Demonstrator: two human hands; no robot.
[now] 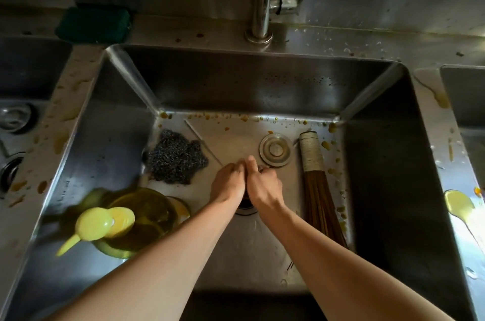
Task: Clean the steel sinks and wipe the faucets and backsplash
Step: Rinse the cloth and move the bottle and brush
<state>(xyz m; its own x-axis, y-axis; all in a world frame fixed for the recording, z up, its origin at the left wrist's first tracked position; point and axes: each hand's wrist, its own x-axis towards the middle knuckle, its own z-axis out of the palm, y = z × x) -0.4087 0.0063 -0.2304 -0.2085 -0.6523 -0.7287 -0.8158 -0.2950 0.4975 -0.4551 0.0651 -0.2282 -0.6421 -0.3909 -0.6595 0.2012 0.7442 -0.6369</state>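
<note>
Both hands, left hand [228,181] and right hand [265,182], are curling together over the drain hole [245,207]; whether they are holding anything, I cannot tell. The drain stopper [276,149] is lying just past the right hand.

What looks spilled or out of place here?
Yellow liquid is pooled on the counter right of the sink. A yellow-capped bottle lies tipped over on the sink floor, and brown spatter dots the back edge.

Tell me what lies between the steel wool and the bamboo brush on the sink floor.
In the head view: a thin white stick, both hands and the round drain stopper.
</note>
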